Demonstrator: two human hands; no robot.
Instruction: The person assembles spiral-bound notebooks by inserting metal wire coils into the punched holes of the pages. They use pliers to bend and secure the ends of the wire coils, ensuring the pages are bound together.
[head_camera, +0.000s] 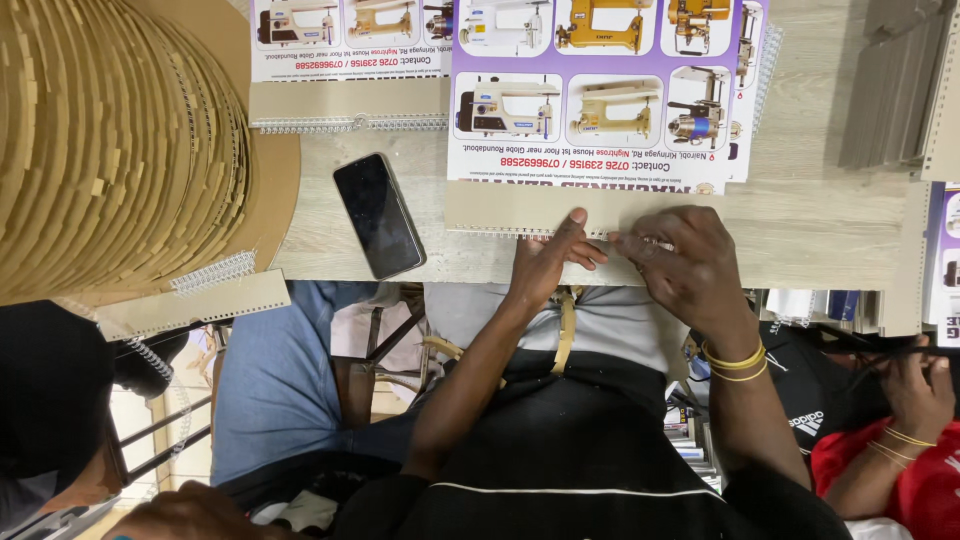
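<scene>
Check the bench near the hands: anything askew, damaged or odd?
Nothing damaged or spilled. The black phone lies tilted, its lower end poking over the table edge. Left hand and right hand rest on the beige punched strip, which sits square along that edge.
</scene>
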